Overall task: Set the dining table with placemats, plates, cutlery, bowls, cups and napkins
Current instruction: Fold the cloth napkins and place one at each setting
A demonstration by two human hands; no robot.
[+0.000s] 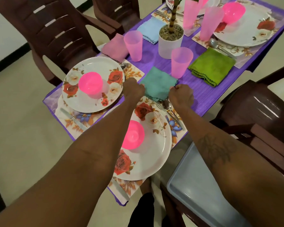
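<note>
Under our forearms the near plate (156,154) carries a pink bowl (132,135). Just beyond it, our left hand (132,89) and right hand (181,95) each pinch a side corner of the teal napkin (157,82). It lies diamond-wise on the table (197,90), one corner pointing at us. The white pot (168,45) holds pebbles.
</note>
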